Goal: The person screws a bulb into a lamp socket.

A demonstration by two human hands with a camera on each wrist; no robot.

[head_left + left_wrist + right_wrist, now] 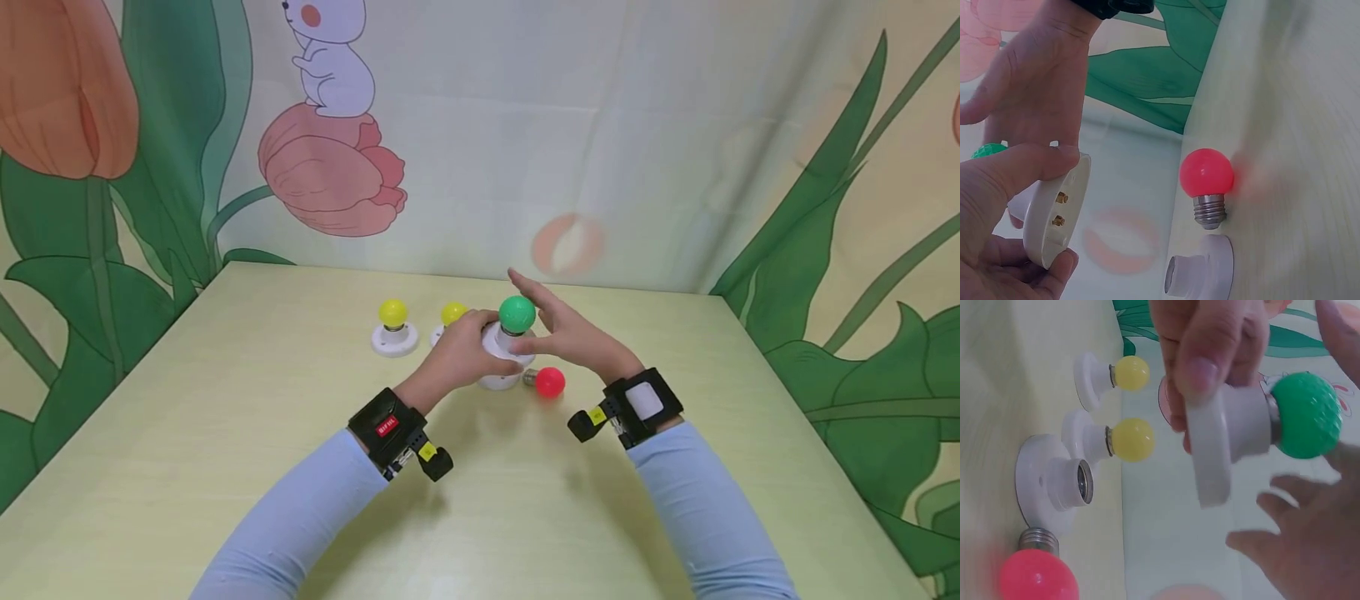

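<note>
My left hand [465, 350] grips a white lamp holder [1210, 456] by its round base, above the table. A green bulb [517, 313] with a textured surface sits in this holder. In the left wrist view the base's hollow underside shows brass contacts [1060, 209]. My right hand [576, 333] is beside the green bulb, thumb and fingers spread apart around it; in the right wrist view a gap shows between these fingers and the bulb. Below the hands, a bulbless white lamp holder [1054, 484] stands on the table, with a red bulb [551, 382] lying next to it.
Left of the hands stand two white lamp holders with yellow bulbs, one yellow bulb [393, 313] farther left and another yellow bulb [453, 312] partly behind my left hand. A printed cloth [480, 167] hangs behind the pale table [225, 417].
</note>
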